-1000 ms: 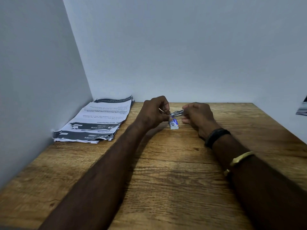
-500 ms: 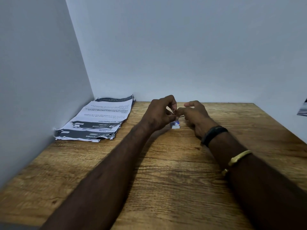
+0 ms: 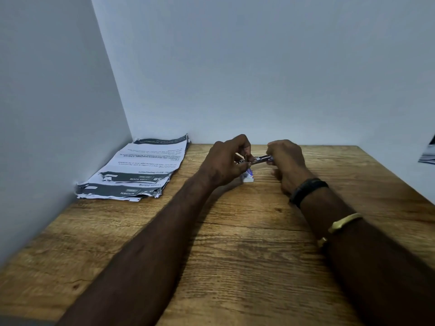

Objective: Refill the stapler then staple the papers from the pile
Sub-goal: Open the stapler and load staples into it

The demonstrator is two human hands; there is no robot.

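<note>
A small metal stapler is held between both hands above the wooden table, near the back wall. My right hand grips its right end in a closed fist. My left hand pinches its left end, where a thin shiny metal part shows between the fingertips. Whether that part is a staple strip I cannot tell. A small white and blue staple box lies on the table just under the hands, partly hidden by my left hand. The pile of printed papers lies at the back left corner.
White walls close off the table at the left, back and right. A dark-edged sheet shows on the right wall at the frame edge. A black band and a gold bangle sit on my right forearm.
Half a second ago the hands were pressed together and hid the stapler. Now they have drawn slightly apart, and the stapler shows again between them.
</note>
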